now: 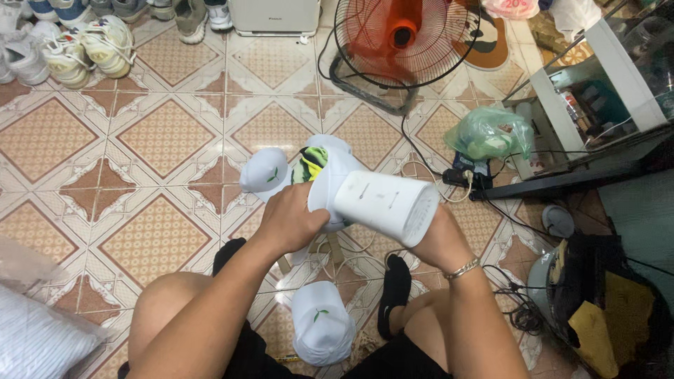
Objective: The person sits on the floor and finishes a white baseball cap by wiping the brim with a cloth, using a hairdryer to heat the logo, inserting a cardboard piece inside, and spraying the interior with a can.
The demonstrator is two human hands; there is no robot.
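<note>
White cap (pixel 321 323) on floor | green bag (pixel 489 133) knotted, contents unclear

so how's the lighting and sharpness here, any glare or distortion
Head view: even indoor light with soft shadows; mild glare on the white handheld appliance in the right hand; the left hand and white cap look sharp; wide-angle bending shows in the floor tiles towards the edges.

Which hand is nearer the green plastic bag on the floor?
Right. The right hand, under the white appliance, sits below and left of the green bag; the left hand is farther left.
</note>
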